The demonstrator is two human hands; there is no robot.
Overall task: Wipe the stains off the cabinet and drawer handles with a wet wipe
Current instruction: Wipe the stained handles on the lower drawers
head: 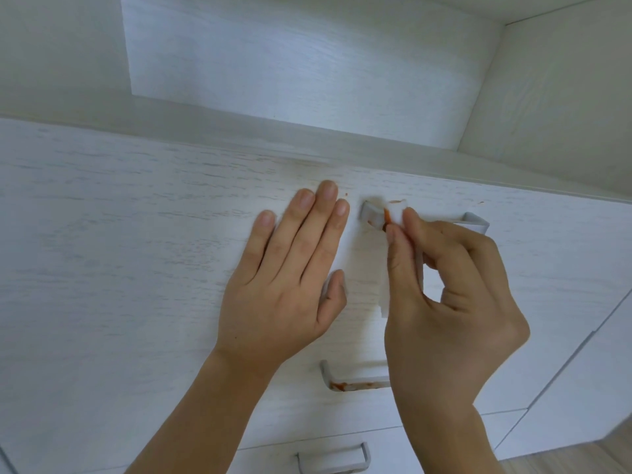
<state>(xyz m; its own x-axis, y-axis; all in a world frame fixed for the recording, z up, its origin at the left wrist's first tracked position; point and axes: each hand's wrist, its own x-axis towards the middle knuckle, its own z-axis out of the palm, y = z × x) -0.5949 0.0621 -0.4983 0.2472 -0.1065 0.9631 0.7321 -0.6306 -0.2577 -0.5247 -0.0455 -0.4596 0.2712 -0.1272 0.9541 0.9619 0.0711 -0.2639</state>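
The left hand (pixel 290 268) lay flat against the top drawer front (pixel 136 251), fingers straight and together, thumb spread toward the right, holding nothing. The right hand (pixel 451 302) pinched a white wet wipe (pixel 398 213) between thumb and forefinger, the other fingers curled behind it. The wipe was pressed onto the left end of the upper handle (pixel 374 215), a pale bar mounted near the upper edge of that drawer front; a loose tail of the wipe hung down along the inside of the thumb. Orange-red stains (pixel 387 217) showed on the handle just beside the fingertips, and the wipe itself carried a smear of the same colour on its upper edge. Small specks of that colour marked the drawer front near the left hand's fingertips and further right above the handle's far end.

Below, partly hidden by the right wrist, a second handle (pixel 345 383) bore orange-red stains along its left portion. A third handle (pixel 333 458) sat at the bottom edge of the view on the next drawer down; no marks could be made out on it. An open shelf (pixel 307 63) of the same whitewashed wood stood above the drawers.
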